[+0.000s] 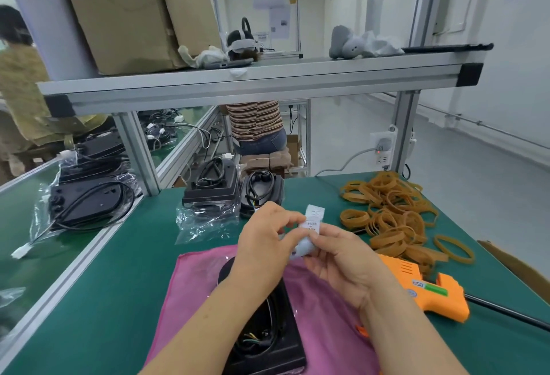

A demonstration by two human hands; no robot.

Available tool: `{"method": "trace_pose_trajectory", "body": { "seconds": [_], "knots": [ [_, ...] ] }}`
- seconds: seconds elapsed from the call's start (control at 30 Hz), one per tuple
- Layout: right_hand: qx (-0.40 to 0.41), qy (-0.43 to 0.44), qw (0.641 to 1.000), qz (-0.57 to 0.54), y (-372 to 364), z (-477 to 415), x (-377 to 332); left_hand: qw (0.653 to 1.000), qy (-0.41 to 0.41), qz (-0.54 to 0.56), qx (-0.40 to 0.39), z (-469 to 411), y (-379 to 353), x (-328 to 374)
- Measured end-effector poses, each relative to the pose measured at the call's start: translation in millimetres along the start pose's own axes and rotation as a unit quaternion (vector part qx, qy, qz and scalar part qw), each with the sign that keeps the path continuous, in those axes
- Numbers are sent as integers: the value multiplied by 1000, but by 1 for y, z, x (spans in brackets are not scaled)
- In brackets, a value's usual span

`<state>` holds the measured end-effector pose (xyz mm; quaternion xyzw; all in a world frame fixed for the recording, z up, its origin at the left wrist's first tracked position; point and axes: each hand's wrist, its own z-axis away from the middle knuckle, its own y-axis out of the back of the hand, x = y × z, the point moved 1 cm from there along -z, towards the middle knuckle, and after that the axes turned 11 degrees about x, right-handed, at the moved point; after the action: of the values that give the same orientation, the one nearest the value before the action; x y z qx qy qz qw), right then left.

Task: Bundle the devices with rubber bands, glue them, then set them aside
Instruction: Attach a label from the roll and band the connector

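A black flat device point(268, 333) with a coiled cable on top lies on a pink cloth point(193, 285) near me, partly hidden by my forearms. Above it, my left hand point(265, 240) and my right hand point(339, 258) together pinch a small white printed packet point(313, 219); a pale bluish piece point(303, 248) shows beneath my fingers. A heap of tan rubber bands point(390, 216) lies to the right. An orange glue gun point(431, 288) rests on the green mat just right of my right wrist.
Two more black devices point(212, 187) with cables sit on clear bags behind my hands. A stack of bagged devices point(89, 196) lies on the left conveyor. An aluminium shelf point(253, 82) spans overhead. Other people sit beyond.
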<state>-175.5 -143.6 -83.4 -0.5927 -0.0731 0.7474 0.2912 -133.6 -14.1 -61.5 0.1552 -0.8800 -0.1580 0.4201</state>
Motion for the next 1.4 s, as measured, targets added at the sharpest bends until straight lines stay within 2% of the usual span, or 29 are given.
{"method": "trace_pose_trajectory", "body": {
  "seconds": [0.13, 0.3, 0.4, 0.5, 0.57, 0.63, 0.67, 0.73, 0.8, 0.87, 0.93, 0.97, 1.0, 1.17, 1.27, 1.4],
  "knots": [
    [54, -22, 998, 3, -5, 1, -2, 999, -42, -32, 7, 3, 3, 0],
    [118, 24, 993, 16, -10, -6, -1, 998, -56, -18, 19, 5, 3, -1],
    [127, 6, 992, -8, -13, -8, 2, 991, -114, -47, 51, 8, 2, -3],
    [128, -27, 991, -28, -16, -13, 7, 970, -202, -110, 83, 10, 2, -8],
    [130, -38, 990, -24, -18, -16, 9, 963, -222, -118, 97, 11, 3, -9],
    [133, -32, 990, -22, -21, -21, 8, 975, -189, -81, 82, 12, 6, -9],
    [142, -22, 990, -16, -22, -26, 6, 987, -140, -34, 72, 13, 10, -8],
    [171, 12, 985, 24, -19, -36, 0, 993, 25, 76, 83, 9, 26, -10],
    [191, 58, 970, 138, -13, -46, -4, 963, 186, 156, 115, 4, 49, -22],
    [180, 107, 925, 316, -8, -50, -3, 936, 286, 183, 96, 5, 73, -39],
    [175, 162, 832, 501, -6, -50, 3, 917, 345, 190, 55, 14, 86, -52],
    [180, 184, 790, 556, -9, -48, 6, 913, 363, 181, 36, 20, 87, -57],
    [179, 200, 772, 577, -12, -43, 9, 913, 375, 160, 21, 26, 87, -61],
    [93, 191, 787, 580, -26, -32, 34, 918, 385, 93, -14, 39, 70, -61],
    [78, 175, 785, 589, -26, -27, 39, 943, 332, 9, -26, 38, 62, -56],
    [74, 185, 770, 606, -27, -22, 43, 956, 280, -80, -37, 39, 60, -53]
  ]
}}
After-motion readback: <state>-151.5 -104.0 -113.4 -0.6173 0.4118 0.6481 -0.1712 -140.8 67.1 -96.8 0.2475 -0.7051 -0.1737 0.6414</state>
